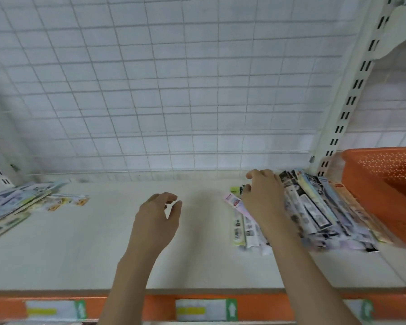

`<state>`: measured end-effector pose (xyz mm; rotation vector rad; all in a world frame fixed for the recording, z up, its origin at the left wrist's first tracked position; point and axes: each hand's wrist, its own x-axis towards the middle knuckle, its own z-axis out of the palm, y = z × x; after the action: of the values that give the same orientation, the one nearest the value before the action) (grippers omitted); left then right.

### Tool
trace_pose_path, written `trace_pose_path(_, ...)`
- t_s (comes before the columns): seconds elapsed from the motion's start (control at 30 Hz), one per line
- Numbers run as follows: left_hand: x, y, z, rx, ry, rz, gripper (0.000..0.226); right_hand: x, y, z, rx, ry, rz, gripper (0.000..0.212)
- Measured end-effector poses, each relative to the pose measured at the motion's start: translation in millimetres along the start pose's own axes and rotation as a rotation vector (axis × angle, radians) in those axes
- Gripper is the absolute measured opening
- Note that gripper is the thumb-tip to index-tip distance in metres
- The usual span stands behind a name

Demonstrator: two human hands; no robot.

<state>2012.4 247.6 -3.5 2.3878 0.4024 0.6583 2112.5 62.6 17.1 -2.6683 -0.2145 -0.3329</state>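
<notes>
Flat printed packs (314, 214) lie overlapped in a leaning row at the right of the shelf (80, 254); my right hand (264, 195) grips some.

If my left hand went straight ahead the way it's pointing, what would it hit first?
Probably the wire grid back panel. The left hand is over bare shelf, fingers aimed at the back, with nothing lying between; the packets lie off to its right. Depth is hard to judge.

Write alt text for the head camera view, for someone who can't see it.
A person's right hand rests on a pile of flat packets beside an orange basket on a white shelf. The left hand hovers loosely curled over the shelf; more packets lie far left.
</notes>
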Motion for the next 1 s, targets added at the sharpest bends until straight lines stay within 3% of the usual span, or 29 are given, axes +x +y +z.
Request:
trace_pose_path(0.47,13,-148,-116,0.052,-0.008,-0.046,0.016,-74,-145,96,0.187,-0.176,-0.087,0.021)
trace_pose_path(0.8,5,-203,-152,0.125,0.115,-0.263,0.015,-74,-184,124,0.239,-0.299,-0.266,0.02)
trace_pose_path(1.0,8,-214,-159,0.131,0.134,-0.263,0.013,-72,-198,131,0.244,-0.324,-0.278,0.019)
